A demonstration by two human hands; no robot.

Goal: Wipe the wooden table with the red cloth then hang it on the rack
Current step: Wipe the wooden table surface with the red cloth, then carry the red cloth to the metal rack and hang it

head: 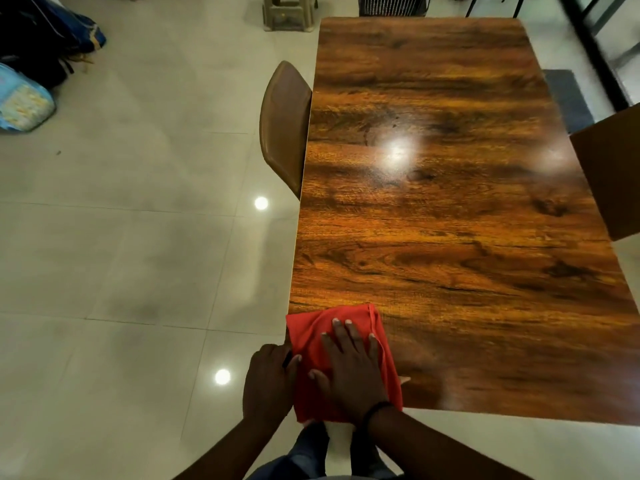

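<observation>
A red cloth [313, 336] lies spread on the near left corner of the glossy wooden table [450, 202]. My right hand [349, 368] presses flat on the cloth with straight, spread fingers. My left hand [268, 382] is at the table's left edge beside the cloth, its thumb touching the cloth's edge and its fingers curled down over the table edge. No rack is in view.
A brown chair [284, 126] is tucked against the table's left side. Another brown chair back [613, 174] stands at the right side. Bags [38, 53] lie on the tiled floor at the far left. A stool [289, 12] stands beyond the table.
</observation>
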